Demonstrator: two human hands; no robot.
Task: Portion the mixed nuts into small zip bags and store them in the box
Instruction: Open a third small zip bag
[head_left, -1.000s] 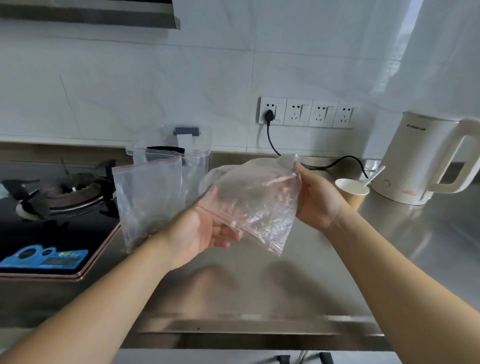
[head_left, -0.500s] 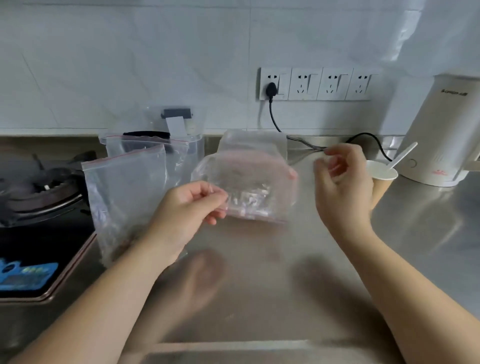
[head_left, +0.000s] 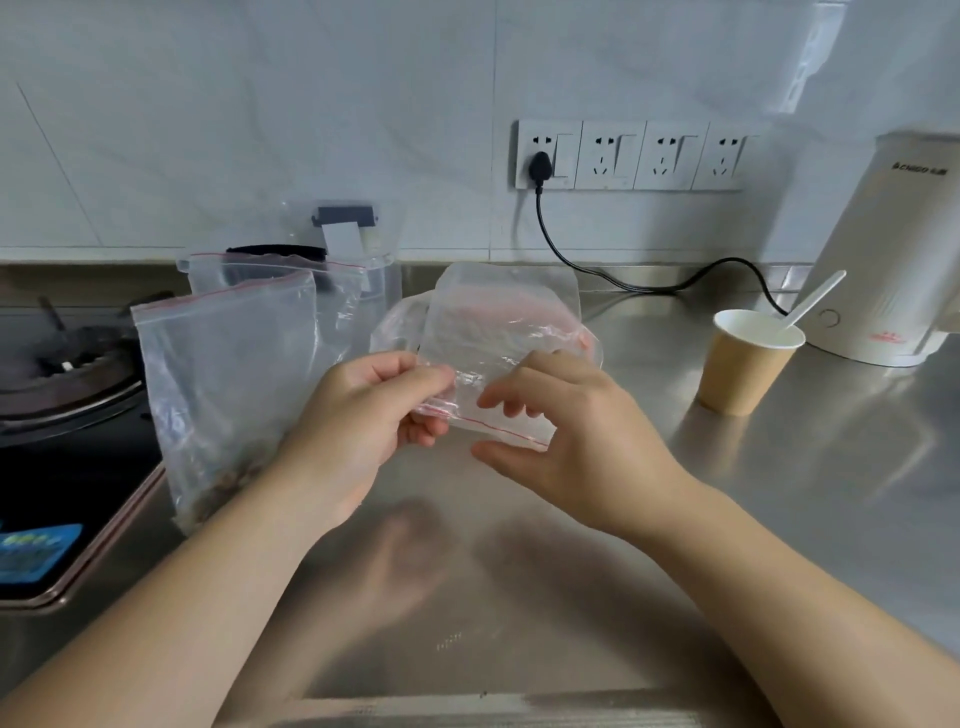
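Observation:
Above the steel counter I hold a small clear zip bag with a red seal line. My left hand pinches its left edge between thumb and fingers. My right hand has its fingers curled over the seal edge, thumb underneath. A large zip bag stands at the left with mixed nuts in its bottom. Behind it stands the clear plastic box with a second bag leaning on it. More empty small bags lie behind the held one.
A paper cup with a white spoon stands to the right, beside a white kettle. Its black cord runs to the wall sockets. A gas stove fills the left side. The counter's front edge is near.
My right hand came back from the right and took the bag's seal edge. The bag now sits lower and closer, held by both hands.

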